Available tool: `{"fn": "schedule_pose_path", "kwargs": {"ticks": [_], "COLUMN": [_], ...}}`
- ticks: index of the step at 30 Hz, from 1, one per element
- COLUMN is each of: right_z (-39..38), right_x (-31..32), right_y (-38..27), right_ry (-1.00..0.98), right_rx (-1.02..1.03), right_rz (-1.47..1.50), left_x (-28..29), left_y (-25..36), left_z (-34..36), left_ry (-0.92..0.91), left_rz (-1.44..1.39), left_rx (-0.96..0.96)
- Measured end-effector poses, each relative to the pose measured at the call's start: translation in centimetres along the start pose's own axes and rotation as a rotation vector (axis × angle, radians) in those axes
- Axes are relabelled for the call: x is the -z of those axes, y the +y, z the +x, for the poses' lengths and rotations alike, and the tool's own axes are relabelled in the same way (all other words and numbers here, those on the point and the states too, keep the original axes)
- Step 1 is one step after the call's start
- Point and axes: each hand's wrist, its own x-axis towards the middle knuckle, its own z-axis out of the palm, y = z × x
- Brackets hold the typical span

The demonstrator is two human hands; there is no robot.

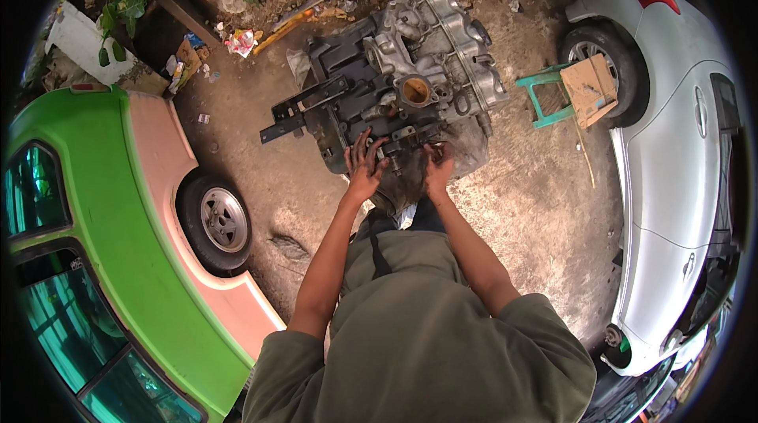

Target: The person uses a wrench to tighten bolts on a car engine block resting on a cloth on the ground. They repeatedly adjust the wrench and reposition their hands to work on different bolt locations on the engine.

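A greasy car engine (466,68) stands in front of me, its silver metal housings at the far right and darker parts at the left. A round brown-lined opening (414,91) faces up from its middle. Black metal bars (304,105) jut out on its left side. My left hand (366,166) rests on the near edge with its blackened fingers spread. Close by on the right, my right hand (438,170) has its fingers curled in a pinch at the engine's near side; what they hold, if anything, is too small to tell. Dark, dirty sheeting (471,151) lies beside that hand.
A green and pink vehicle (103,186) stands on the left, a silver car (671,170) on the right. A green stool (545,99) with a brown board (590,90) on it is near the silver car's wheel. Litter (242,42) and a yellow bar (288,26) lie beyond the concrete floor.
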Motion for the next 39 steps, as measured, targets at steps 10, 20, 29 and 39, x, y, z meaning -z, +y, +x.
{"fn": "schedule_pose_path", "kwargs": {"ticks": [10,20,29,39], "right_z": [-2.5,1.6,3.2,4.0], "right_x": [0.8,4.6,6.3,6.9], "right_y": [-1.6,2.3,5.2,5.7], "right_ry": [-0.358,0.187,0.213,-0.105], "right_rx": [0.159,-0.323,-0.515,-0.419], "right_rz": [-0.856,0.216,0.408,0.557], "left_x": [0.0,-0.1,-0.1,-0.3], "left_y": [0.0,-0.1,0.1,-0.1], "left_z": [0.0,0.0,0.0,0.0], "left_ry": [-0.009,0.007,0.021,0.016], "left_rz": [-0.015,0.007,0.014,0.020], "left_rx": [0.020,-0.013,-0.018,-0.010]}}
